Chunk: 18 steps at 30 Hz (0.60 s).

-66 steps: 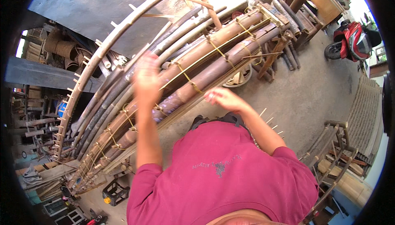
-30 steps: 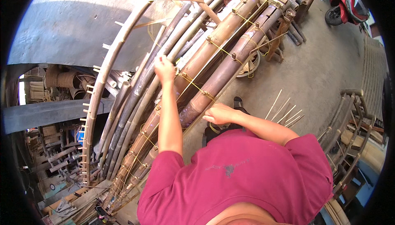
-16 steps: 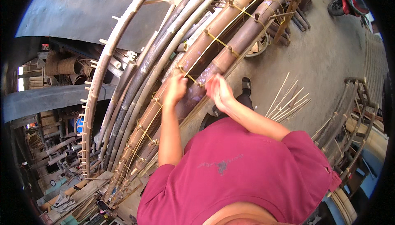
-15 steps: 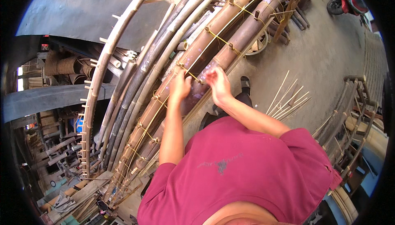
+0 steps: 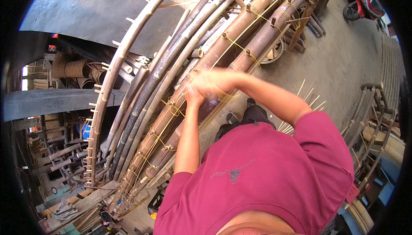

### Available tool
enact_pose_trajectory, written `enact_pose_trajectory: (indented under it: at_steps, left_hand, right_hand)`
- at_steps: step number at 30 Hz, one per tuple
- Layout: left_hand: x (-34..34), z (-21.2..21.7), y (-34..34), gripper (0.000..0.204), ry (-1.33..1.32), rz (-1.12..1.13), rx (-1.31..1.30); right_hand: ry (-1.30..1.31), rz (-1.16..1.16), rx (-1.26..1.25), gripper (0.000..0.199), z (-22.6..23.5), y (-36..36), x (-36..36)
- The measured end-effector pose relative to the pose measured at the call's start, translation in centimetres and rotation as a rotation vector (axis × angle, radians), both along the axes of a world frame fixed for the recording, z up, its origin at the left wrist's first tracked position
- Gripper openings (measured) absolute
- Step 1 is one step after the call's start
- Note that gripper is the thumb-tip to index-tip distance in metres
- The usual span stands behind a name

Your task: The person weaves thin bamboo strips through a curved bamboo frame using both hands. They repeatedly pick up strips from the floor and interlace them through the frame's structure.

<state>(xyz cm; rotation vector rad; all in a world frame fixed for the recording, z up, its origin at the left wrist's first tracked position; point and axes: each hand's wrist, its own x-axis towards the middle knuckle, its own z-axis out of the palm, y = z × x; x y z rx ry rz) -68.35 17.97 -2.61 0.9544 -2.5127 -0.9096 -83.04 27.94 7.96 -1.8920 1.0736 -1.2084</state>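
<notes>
Two long brown bamboo poles, a left one (image 5: 243,24) and a right one (image 5: 261,38), run side by side at a slant before me. Short wooden pegs (image 5: 247,52) stick out of them, and thin yellow cord (image 5: 234,43) crosses from peg to peg. My left hand (image 5: 194,95) is at the left pole, its fingers mostly hidden behind the right. My right hand (image 5: 214,82) is smeared by motion and reaches across to the left hand, overlapping it. Whether either holds cord cannot be seen. Below my hands, loose yellow strands (image 5: 174,108) lie along the left pole.
Left of the poles stand dark bamboo lengths (image 5: 150,69) and a curved, pegged bamboo piece (image 5: 112,72). Thin split sticks (image 5: 315,102) lie on the floor at right. A red motorbike (image 5: 365,1) stands far right, near a bamboo rack (image 5: 377,102).
My right hand has swung left from the right pole to my left hand. The left hand has shifted slightly right and down in the picture. The view has moved a little.
</notes>
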Motion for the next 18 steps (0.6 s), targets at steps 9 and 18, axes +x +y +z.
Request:
enact_pose_trajectory:
  at_steps: [9,18]
  left_hand:
    - [-7.2,5.8,-4.3,0.027,0.486,0.125,0.353]
    - [-4.9,0.9,-10.4,0.042,-0.015,0.066,-0.094]
  right_hand:
    - [0.046,-0.286,0.439,0.043,-9.5,8.3,6.6]
    - [-0.055,-0.093,0.551,0.036,-10.2,7.6,16.1]
